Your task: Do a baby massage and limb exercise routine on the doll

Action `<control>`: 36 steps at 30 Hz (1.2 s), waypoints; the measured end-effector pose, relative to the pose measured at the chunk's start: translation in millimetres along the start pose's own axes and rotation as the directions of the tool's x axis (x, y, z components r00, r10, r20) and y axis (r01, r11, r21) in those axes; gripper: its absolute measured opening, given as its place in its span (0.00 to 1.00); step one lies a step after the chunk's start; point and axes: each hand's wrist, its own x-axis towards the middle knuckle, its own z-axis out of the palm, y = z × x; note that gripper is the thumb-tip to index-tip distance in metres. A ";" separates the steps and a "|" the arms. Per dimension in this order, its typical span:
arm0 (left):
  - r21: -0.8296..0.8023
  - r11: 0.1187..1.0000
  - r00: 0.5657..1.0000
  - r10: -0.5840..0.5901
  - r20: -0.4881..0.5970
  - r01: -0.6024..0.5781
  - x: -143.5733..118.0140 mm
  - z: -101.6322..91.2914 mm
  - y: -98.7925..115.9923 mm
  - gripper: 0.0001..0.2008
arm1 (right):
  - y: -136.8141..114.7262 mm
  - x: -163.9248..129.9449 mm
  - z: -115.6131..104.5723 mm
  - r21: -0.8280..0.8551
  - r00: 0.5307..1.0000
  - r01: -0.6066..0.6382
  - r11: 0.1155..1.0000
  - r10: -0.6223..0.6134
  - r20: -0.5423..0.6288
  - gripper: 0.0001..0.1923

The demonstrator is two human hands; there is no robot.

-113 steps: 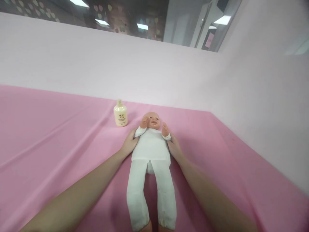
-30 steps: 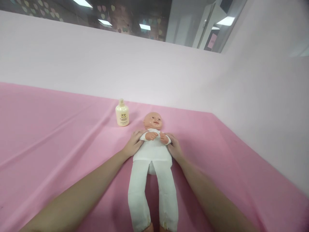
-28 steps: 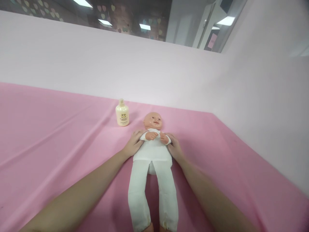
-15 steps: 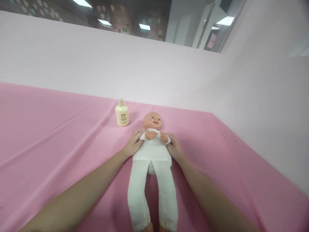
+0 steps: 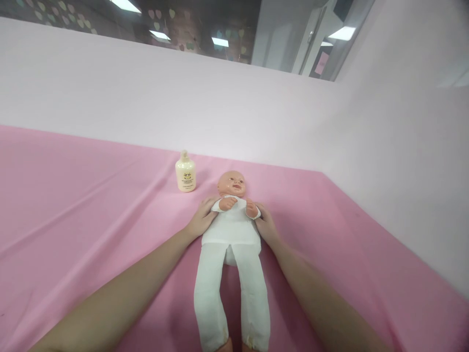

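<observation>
A baby doll [image 5: 231,230] in a white suit lies on its back on the pink cloth [image 5: 91,215] that covers the table, well in from the left edge and nearer the far edge, where the cloth meets the pale back panel [image 5: 146,102]. Its long axis runs straight away from the person: head toward the far edge, legs toward the near edge, feet cut off at the bottom of the view. The left hand [image 5: 201,220] cups the doll's side at the shoulder and upper arm, and the right hand [image 5: 265,226] does the same on the other flank, so the torso sits between the two palms; both hands are curled partly closed against the doll, holding it from the sides, not lifting it. The fingertips seem to tuck under the sleeves, though the angle makes that hard to confirm. Neither hand is clearly nearer; they are level with each other, each just below one of the doll's small arms. A cream lotion bottle [image 5: 185,172] stands upright near the far edge, just beyond and to the left of the doll's head, apart from the left hand. Compared with nearly four seconds ago, the doll's arms have come down from beside its face to rest folded over its chest; in the last half second its right-side fist has shifted slightly outward, while the person's hands have kept their places.
</observation>
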 end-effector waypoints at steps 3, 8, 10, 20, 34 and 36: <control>-0.025 0.999 0.999 -0.041 -0.015 0.041 -0.4 0.2 0.1 0.23 | 0.9 -0.5 1.0 0.042 0.999 -0.043 0.998 0.044 -0.027 0.19; -0.080 0.994 0.996 -0.078 -0.032 0.075 1.3 -0.6 5.0 0.22 | -3.2 -1.4 1.1 0.073 0.996 -0.082 0.994 0.085 -0.040 0.23; -0.113 0.990 0.995 -0.093 -0.039 0.088 2.3 -0.4 6.1 0.22 | -7.0 -2.0 -0.1 0.083 0.993 -0.104 0.991 0.107 -0.041 0.24; -0.155 0.975 0.984 -0.168 -0.067 0.156 3.3 1.4 7.7 0.23 | -10.4 -4.4 -0.5 0.099 0.975 -0.205 0.974 0.212 -0.069 0.18; -0.119 0.976 0.980 -0.191 -0.061 0.183 4.4 2.1 6.4 0.26 | -12.5 -1.8 0.8 0.062 0.973 -0.222 0.973 0.225 -0.049 0.20; -0.115 0.973 0.976 -0.208 -0.059 0.200 4.3 2.1 7.1 0.27 | -12.9 -1.8 0.7 0.051 0.972 -0.229 0.972 0.231 -0.042 0.20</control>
